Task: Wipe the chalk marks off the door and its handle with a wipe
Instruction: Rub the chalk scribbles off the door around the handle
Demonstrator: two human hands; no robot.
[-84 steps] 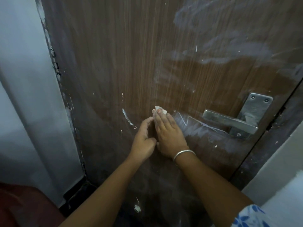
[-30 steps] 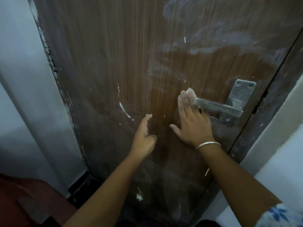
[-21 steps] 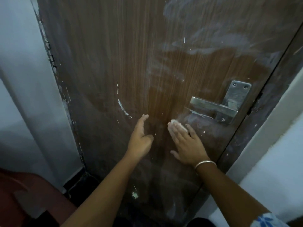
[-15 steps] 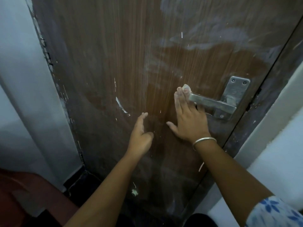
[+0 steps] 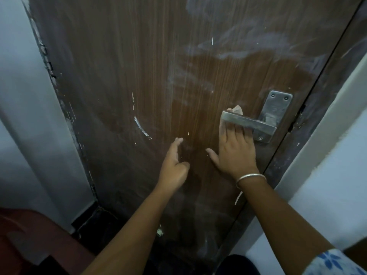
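Half a second on, your right hand (image 5: 234,153) has slid its fingers behind the lever handle (image 5: 248,122), pressing the wipe (image 5: 237,109) flat to the door (image 5: 139,66), so that hidden patch gets cleaned while your left hand (image 5: 173,165) stays open, holding nothing.

I saw a wood-grain door (image 5: 123,76), matt and hazed with chalk smears (image 5: 238,46); its handle (image 5: 248,121) was dull brushed metal, and the wipe (image 5: 237,109) looked soft and crumpled.
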